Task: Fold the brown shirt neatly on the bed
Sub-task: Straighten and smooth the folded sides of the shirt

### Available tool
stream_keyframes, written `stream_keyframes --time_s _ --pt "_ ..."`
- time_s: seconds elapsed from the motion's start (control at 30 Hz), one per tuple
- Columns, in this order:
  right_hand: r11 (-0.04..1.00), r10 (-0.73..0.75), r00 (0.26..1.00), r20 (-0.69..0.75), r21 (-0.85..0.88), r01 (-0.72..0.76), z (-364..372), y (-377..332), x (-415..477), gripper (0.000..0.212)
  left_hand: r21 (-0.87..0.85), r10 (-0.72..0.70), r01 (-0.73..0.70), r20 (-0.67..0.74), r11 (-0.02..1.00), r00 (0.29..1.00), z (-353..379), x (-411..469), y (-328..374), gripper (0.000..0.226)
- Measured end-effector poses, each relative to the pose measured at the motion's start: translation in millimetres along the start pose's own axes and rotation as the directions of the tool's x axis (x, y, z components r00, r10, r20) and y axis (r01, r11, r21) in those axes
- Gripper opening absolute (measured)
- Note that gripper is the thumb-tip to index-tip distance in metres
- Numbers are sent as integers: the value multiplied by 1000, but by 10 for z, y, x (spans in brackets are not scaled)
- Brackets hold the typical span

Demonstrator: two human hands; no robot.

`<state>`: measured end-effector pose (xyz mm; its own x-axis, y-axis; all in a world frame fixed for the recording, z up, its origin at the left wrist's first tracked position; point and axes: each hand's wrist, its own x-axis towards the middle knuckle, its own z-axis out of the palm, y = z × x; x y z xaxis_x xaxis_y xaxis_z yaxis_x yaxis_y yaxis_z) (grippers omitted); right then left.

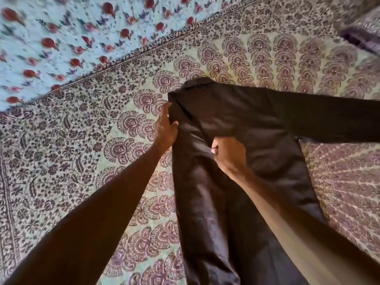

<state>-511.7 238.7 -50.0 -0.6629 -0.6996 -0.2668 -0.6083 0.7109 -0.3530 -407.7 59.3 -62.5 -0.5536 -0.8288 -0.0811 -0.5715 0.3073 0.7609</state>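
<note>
A brown shirt (236, 112) stretches lengthwise across the bed (339, 182), its shoulder end away from the person and its lower part running out of the bottom of the view. One sleeve (339, 120) reaches out flat to the right. The left hand (165, 128) grips the shirt's left edge near the shoulder, fingers curled over the cloth. The right hand (229, 155) sits just beside it, toward the middle of the garment, fingers closed on a bunched fold of fabric. Beneath lies a cream cover (82, 130) printed with purple paisley. Beyond it, at upper left, is a pale blue sheet (51, 38) with red flowers. A bulky patterned shape (362, 23) at upper right is too blurred to identify.
</note>
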Motion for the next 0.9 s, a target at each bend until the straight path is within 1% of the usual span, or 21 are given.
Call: stream_keyframes --time_s 0.03,0.1,0.17,0.23,0.3,0.37,0.4,0.43,0.5,0.53,0.57,0.63,0.7,0.73,0.8,0.83,0.9 --pt "999 32 999 -9 16 -32 -7 51 46 8 17 27 -27 -5 999 1000 -1 120 12 55" --pt "990 119 993 -10 72 -118 -22 136 128 8 78 127 -129 20 989 992 -13 317 22 46" --pt "986 142 990 13 87 -143 -1 185 206 11 157 214 -230 110 961 971 -13 493 17 37" --pt "991 82 997 15 101 -83 41 187 253 14 193 240 -288 237 938 941 -11 614 9 39" --pt "992 -8 1000 -8 127 9 70 137 267 24 219 243 -330 349 918 905 -7 730 -32 48" --pt "988 -71 997 -10 134 71 91 83 277 30 283 252 -385 411 878 876 -23 816 -56 51" --pt "988 -75 997 -5 133 75 97 64 288 28 313 260 -406 416 858 871 -31 841 -59 49" --pt "989 -63 998 4 133 62 100 47 304 25 327 264 -407 403 853 876 -42 864 -46 44" --pt "989 -13 1000 28 151 9 110 32 337 23 320 276 -382 330 867 903 -51 909 -12 30" --pt "986 16 999 37 165 -22 118 35 352 23 312 296 -386 298 868 908 -63 925 1 22" --pt "983 41 999 35 176 -47 118 39 362 28 319 328 -407 273 856 904 -77 947 2 20" --pt "980 65 998 18 188 -68 127 46 378 37 411 371 -461 283 787 885 -121 981 -4 28" --pt "979 29 1000 7 201 -30 133 39 377 36 551 334 -461 321 696 886 -163 997 19 31" --pt "980 -2 1000 4 199 1 135 33 366 34 614 320 -451 318 647 892 -170 1008 35 28" --pt "984 -50 999 -18 172 52 151 20 349 32 743 286 -385 266 548 920 -175 1044 69 20" --pt "985 -45 998 -35 164 50 166 20 349 32 789 240 -315 218 528 946 -178 1077 63 18" --pt "984 21 998 -63 180 -10 196 26 374 31 830 120 -175 131 530 984 -206 1145 58 21"
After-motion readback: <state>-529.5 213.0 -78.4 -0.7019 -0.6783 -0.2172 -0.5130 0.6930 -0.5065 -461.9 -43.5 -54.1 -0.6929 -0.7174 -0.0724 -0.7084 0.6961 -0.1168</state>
